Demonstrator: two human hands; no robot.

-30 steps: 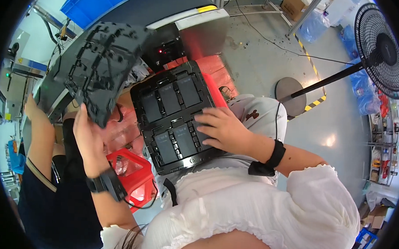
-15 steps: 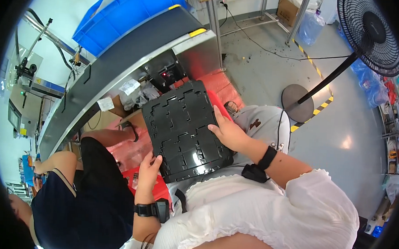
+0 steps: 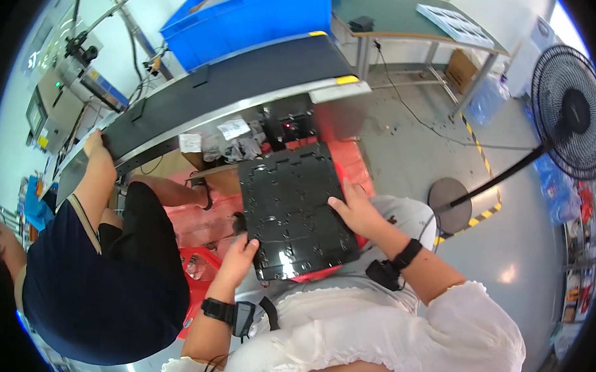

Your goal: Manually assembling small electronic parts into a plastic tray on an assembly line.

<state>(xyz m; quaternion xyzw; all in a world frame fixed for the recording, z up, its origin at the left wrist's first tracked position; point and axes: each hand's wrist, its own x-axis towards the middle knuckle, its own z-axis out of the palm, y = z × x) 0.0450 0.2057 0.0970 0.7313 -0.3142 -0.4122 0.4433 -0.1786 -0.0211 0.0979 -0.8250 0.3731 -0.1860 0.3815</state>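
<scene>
A black moulded plastic tray (image 3: 300,216), its face covered in ridges and recesses, lies across my lap. My left hand (image 3: 239,262) grips its near left corner, thumb on top. On the right edge, my right hand (image 3: 360,212) holds the tray with the thumb over the rim and the other fingers along the side. A red object (image 3: 319,275) shows from under the near edge, mostly hidden by the tray. I cannot tell whether the tray is a single piece or a stack.
Ahead runs a dark conveyor belt (image 3: 250,67) with a blue bin (image 3: 252,21) behind it. A co-worker (image 3: 101,270) sits close on my left, one hand (image 3: 95,140) at the belt. A standing fan (image 3: 570,111) and a green table (image 3: 398,17) are to the right.
My view has tilted up, showing more of the table and belt. The co-worker's hand has moved up to the belt edge. Both my hands keep hold of the tray.
</scene>
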